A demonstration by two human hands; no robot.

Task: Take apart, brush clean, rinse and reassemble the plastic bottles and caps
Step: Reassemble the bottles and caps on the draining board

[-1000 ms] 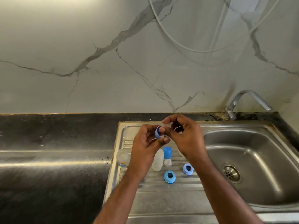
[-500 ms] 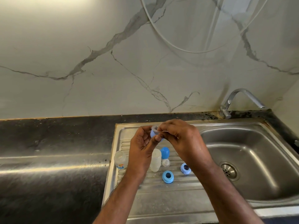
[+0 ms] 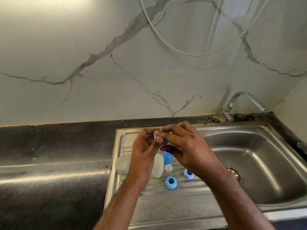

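Note:
Both hands meet above the steel drainboard (image 3: 166, 205). My left hand (image 3: 144, 156) pinches a small blue bottle ring (image 3: 163, 141) between thumb and fingers. My right hand (image 3: 187, 146) grips the same ring from the right, its fingers curled over the top. Below them on the drainboard lie a clear plastic bottle (image 3: 122, 166), a second frosted bottle (image 3: 157, 165), a blue dome cap (image 3: 167, 157), a clear teat (image 3: 168, 168), a blue ring (image 3: 171, 181) and a paler blue ring (image 3: 188, 174). Whether a teat sits inside the held ring is hidden.
The sink bowl (image 3: 249, 163) with its drain (image 3: 234, 173) lies to the right, under a chrome tap (image 3: 240, 103). A dark worktop (image 3: 49, 163) stretches left. A marble wall stands behind, with a white hose (image 3: 182, 52) looping across it.
The camera tilted up and right a little. My hands stayed together on the blue ring, and my right fingers closed further over its top.

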